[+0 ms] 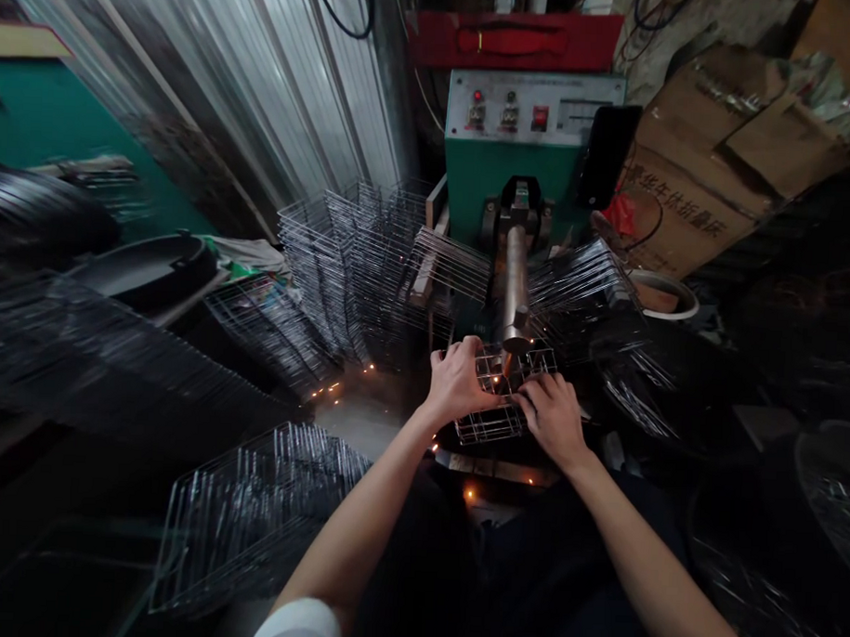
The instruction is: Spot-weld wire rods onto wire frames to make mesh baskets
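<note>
Both hands hold a small wire mesh basket (492,421) under the copper electrode arm (515,283) of a green welding machine (500,177). My left hand (457,380) grips the basket's left side with fingers curled over the wires. My right hand (553,418) presses on its right side, fingers closed on the rim. Small orange sparks (339,386) lie scattered on the floor to the left and below the basket.
Stacks of wire grids stand left of the machine (343,260) and lean on its right (580,277). Another pile of wire racks (251,508) lies near my left forearm. Cardboard boxes (709,170) sit at the back right, corrugated metal sheet (266,90) behind left.
</note>
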The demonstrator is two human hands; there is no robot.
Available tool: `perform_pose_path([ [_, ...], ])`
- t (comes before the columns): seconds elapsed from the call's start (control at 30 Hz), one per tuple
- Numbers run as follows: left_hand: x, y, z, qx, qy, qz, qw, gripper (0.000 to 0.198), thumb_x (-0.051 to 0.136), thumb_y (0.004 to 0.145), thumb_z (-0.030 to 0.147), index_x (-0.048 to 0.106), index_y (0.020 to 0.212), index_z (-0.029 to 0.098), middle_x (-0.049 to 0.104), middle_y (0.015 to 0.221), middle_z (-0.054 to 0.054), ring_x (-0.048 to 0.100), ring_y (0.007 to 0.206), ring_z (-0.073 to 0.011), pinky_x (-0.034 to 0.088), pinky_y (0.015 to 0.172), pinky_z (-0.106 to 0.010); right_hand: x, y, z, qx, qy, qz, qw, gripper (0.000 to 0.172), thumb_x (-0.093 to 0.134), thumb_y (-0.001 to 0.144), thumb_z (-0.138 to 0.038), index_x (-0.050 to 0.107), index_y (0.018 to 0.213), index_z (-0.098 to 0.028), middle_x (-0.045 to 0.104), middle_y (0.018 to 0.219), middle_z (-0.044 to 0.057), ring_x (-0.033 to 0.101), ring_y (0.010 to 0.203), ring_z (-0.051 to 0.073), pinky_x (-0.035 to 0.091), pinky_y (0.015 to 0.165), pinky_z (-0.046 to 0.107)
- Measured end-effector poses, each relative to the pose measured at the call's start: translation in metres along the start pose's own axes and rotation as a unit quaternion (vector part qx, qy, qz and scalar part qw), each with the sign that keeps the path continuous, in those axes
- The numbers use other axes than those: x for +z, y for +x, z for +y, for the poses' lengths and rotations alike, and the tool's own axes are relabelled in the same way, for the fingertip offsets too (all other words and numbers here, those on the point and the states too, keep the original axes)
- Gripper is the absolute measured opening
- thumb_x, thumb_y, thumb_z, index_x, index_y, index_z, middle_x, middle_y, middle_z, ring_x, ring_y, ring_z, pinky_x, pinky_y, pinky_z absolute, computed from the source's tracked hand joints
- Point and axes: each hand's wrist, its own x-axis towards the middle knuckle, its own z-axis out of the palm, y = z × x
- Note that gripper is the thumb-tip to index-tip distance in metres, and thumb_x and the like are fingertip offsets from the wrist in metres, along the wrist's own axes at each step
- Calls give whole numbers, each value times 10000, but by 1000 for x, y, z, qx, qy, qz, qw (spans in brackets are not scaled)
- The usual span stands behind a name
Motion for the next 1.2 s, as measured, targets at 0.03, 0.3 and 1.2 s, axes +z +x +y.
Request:
perform_pose_path([
  [0.03,0,3,-1,-4,0,-7,1000,868,837,527,511,394,1223,239,631,1226,-95,562,1171,-337,339,995,-492,1,2,2,0,-3,4,1000,191,527,993,-293,657,901,-187,623,961,109,511,908,261,396,771,365],
  [0.3,-4,34,-15,33,-28,-18,999,972,855,532,576,379,1303,224,605,1276,-126,538,1213,-373,355,1022,-591,-11,10,17,53,191,57,978,254,586,954,-386,579,1117,-192,594,1115,129,571,1047,283,507,879,417],
  [1.2,37,-106,-62,30,-139,-139,980,1278,900,488,452,216,1544,231,554,1407,-116,539,1292,-328,381,1137,-485,-103,-55,-22,91,467,-206,855,210,572,988,-354,731,1032,-223,716,935,57,661,853,188,517,769,289],
])
